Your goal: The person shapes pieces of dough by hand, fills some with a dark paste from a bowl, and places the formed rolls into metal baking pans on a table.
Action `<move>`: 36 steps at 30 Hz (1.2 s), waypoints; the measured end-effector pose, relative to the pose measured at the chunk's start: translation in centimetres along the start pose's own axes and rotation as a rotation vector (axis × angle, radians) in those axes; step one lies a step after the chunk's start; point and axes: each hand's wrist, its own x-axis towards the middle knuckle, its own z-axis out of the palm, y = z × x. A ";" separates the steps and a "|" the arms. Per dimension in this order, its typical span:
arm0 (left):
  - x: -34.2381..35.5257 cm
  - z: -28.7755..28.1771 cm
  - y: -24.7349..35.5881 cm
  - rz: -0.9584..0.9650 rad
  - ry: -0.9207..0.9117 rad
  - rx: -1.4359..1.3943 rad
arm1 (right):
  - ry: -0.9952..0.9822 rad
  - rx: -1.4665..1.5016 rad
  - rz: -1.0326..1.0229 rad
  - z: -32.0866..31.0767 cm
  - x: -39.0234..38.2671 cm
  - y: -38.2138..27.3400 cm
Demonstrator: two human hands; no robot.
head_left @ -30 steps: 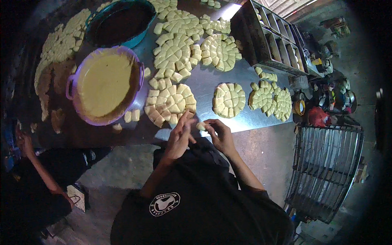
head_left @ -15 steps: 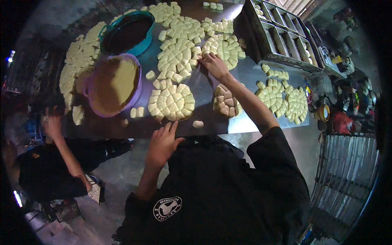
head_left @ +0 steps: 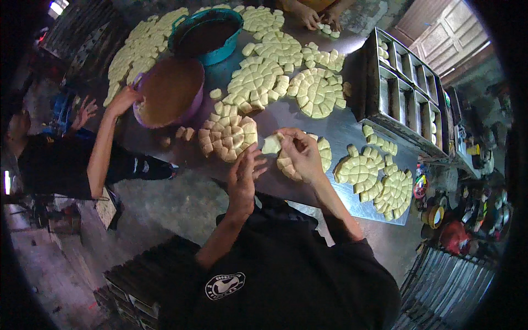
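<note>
My right hand pinches a pale piece of dough above the front of the steel table. My left hand is raised just left of it, fingers apart and slightly curled, with nothing seen in it. Behind my left hand lies a scored round of dough cut into many small pieces. Another scored round is partly hidden by my right hand. Two more rounds lie at the front right, and further cut rounds cover the back of the table.
A co-worker at left reaches to the purple basin of batter, beside a teal basin. Another person's hands handle dough at the back. Divided metal pans sit at right, with a metal rack below.
My right hand has come back from the far dough rounds to the front, now holding a piece. My left hand has lifted. The co-worker's hand has moved up to the purple basin.
</note>
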 end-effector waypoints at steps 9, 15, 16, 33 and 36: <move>-1.1 4.5 4.2 0.371 0.024 0.120 | 0.161 -0.144 -0.259 2.8 1.2 -3.2; 6.8 -2.3 5.1 1.391 -0.335 0.292 | 0.012 0.391 0.151 9.5 1.6 -4.0; 7.7 -4.0 6.4 1.510 -0.538 0.347 | -0.053 0.430 0.177 10.8 1.7 -3.7; 10.0 -20.2 5.4 -0.024 0.297 -0.523 | -0.761 -1.210 -0.370 28.3 20.2 1.5; 10.3 -22.7 2.5 -0.393 0.359 -0.576 | -0.912 -1.309 -0.093 30.6 21.7 3.8</move>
